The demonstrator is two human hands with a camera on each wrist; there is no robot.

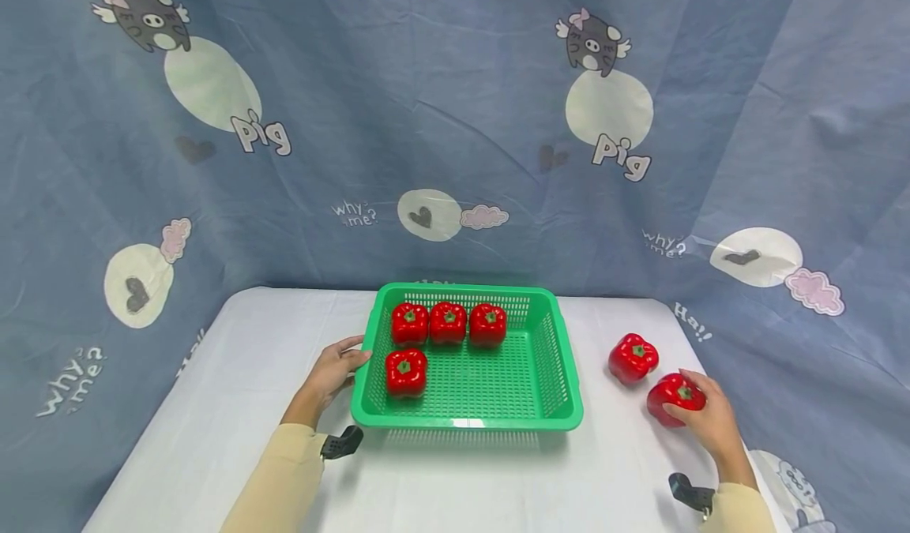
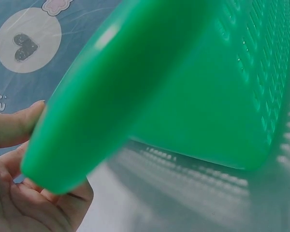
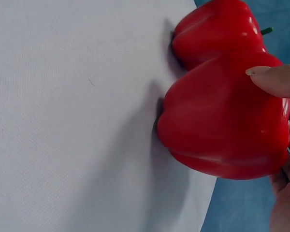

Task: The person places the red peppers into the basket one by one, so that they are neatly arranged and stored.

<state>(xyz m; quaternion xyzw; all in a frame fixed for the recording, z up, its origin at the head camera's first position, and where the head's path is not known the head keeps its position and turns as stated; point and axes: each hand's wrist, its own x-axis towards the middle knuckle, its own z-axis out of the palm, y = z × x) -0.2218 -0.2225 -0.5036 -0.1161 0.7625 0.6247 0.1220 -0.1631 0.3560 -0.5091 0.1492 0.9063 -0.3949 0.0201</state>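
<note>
My left hand [image 1: 332, 371] grips the left rim of a green plastic basket [image 1: 468, 422], thumb on top and fingers beneath; the left wrist view shows the rim [image 2: 82, 121] between them. Inside the basket several red bell peppers sit, three along the back, such as this pepper [image 1: 448, 324], and one pepper [image 1: 406, 373] in front at left. On the right of the table my right hand [image 1: 711, 418] grips a red bell pepper [image 1: 668, 399], thumb and fingers on opposite sides. That pepper [image 3: 222, 116] stands on the cloth. Just behind it is another red pepper [image 1: 633, 358].
White cloth covers the table [image 1: 483, 486]. Behind it hangs a blue curtain [image 1: 455, 122] with pig prints, which also runs down both sides. The table's right edge passes close beside my right hand.
</note>
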